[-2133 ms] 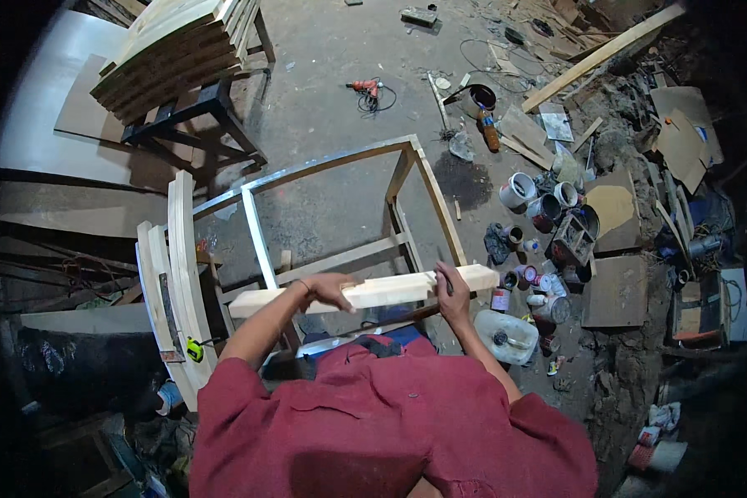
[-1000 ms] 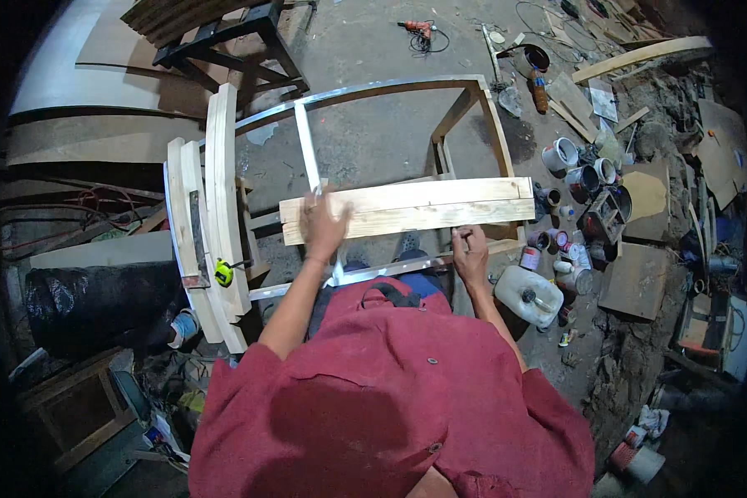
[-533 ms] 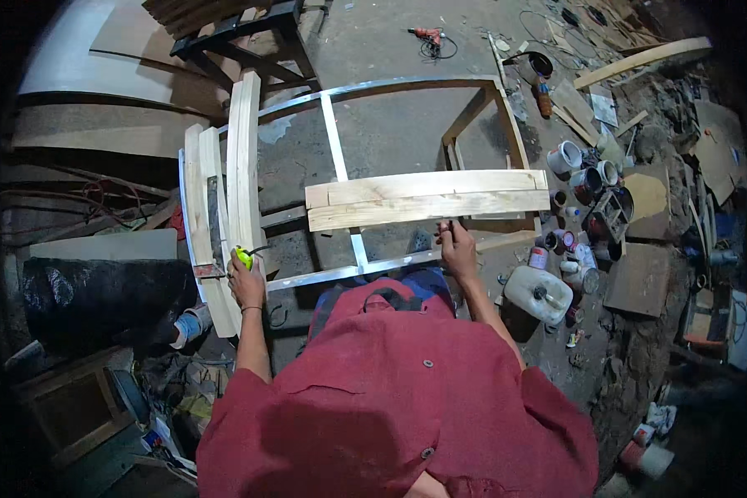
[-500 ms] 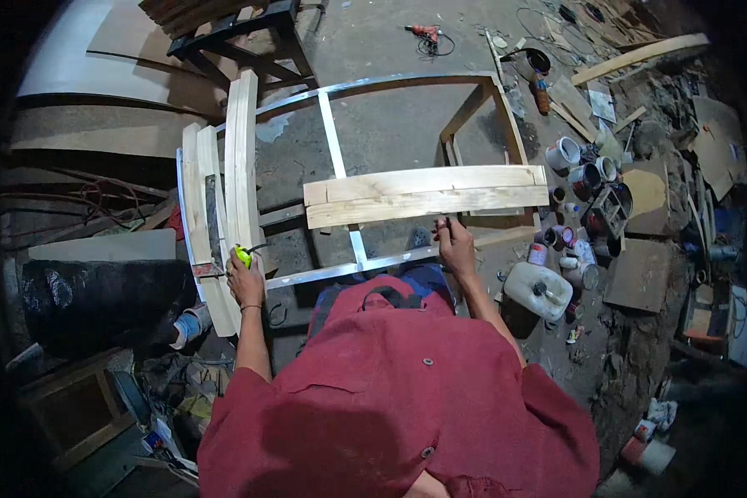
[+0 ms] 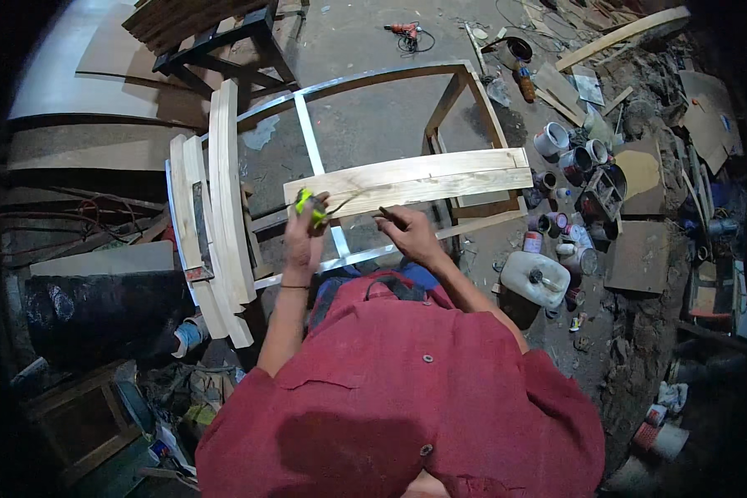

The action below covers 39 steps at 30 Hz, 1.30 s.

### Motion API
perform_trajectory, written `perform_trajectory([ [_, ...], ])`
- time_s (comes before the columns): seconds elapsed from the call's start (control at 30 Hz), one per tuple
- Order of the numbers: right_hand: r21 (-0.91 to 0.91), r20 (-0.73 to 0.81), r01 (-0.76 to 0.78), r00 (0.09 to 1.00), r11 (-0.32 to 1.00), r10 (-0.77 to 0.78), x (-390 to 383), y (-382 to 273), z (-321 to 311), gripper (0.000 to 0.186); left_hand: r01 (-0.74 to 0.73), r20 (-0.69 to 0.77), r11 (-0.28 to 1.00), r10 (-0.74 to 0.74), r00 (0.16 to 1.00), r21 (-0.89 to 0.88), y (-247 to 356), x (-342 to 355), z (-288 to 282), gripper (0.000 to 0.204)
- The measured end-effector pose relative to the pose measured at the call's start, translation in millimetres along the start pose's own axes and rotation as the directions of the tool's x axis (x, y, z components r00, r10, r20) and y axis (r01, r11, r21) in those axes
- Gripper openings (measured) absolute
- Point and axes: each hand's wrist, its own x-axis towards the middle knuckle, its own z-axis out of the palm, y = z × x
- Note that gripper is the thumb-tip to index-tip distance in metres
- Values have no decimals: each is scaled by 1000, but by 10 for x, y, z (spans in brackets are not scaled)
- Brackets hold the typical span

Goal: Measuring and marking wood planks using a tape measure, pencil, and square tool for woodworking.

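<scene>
A yellow-green tape measure (image 5: 310, 205) is gripped in the left hand (image 5: 305, 232) at the near left end of a pale, rough-grained plank (image 5: 410, 180), which is laid across an open rectangular frame (image 5: 372, 79). Half a second earlier that hand was down at the left stack; it has since been raised to the plank. The right hand (image 5: 408, 234) is closed on what seems to be the tape's thin blade, though this is blurred. Three curved pale boards (image 5: 220, 220) are stacked left. A white jug (image 5: 534, 279) sits right, near several paint tins (image 5: 574, 162).
</scene>
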Motion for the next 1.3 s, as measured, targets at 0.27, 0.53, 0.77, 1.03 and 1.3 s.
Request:
perform_trajectory([
  [0.27, 266, -300, 48, 953, 963, 35, -287, -122, -1066, 23, -30, 281, 980, -26, 959, 195, -827, -8, 1591, 41],
  [0.53, 289, 84, -194, 981, 937, 177, -530, 837, -2062, 32, -228, 313, 368, -191, 930, 901, -1570, -133, 2230, 70],
  [0.77, 210, 207, -457, 885, 864, 417, -650, 1484, -2739, 39, -198, 222, 107, -313, 923, 974, -1879, 164, 2024, 68],
  [1.03, 29, -581, -363, 752, 931, 311, -281, 3502, -3836, 35, -263, 222, -195, -206, 953, 945, -1796, 1001, 1037, 38],
  [1.3, -140, -591, -446, 754, 884, 286, -99, 3472, -3616, 36, -61, 28, -330, -103, 994, 942, -1780, 991, 1115, 51],
])
